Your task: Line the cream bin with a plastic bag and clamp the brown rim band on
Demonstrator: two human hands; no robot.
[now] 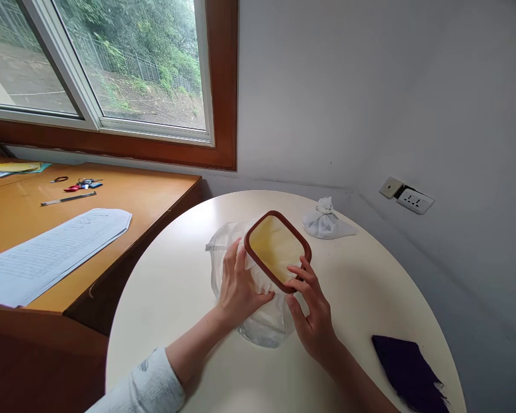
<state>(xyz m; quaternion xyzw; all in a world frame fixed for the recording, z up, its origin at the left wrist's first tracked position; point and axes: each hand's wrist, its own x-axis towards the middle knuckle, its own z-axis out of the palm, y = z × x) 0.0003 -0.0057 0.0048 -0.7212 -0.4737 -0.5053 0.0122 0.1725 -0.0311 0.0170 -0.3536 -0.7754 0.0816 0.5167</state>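
A container with a brown rounded-rectangle rim and a pale yellow inside [273, 244] is tilted above the round table, its opening facing me. My left hand [239, 287] is closed around its left side, thumb across the near side, where crinkled whitish film shows. At the lower right corner, the fingers of my right hand [312, 312] curl over the rim, with the thumb outside. Behind and below the container lies a clear plastic bag [266, 330], partly hidden by my left hand and the container. Its underside is out of sight.
A knotted whitish plastic bag [325, 221] sits at the round table's [163, 321] far right. Dark purple cloth [408, 370] lies near its right edge. On the wooden desk [155, 189] at left are papers [64, 252], a pen [69, 199] and keys [85, 183]. Wall sockets [415, 201] are at right.
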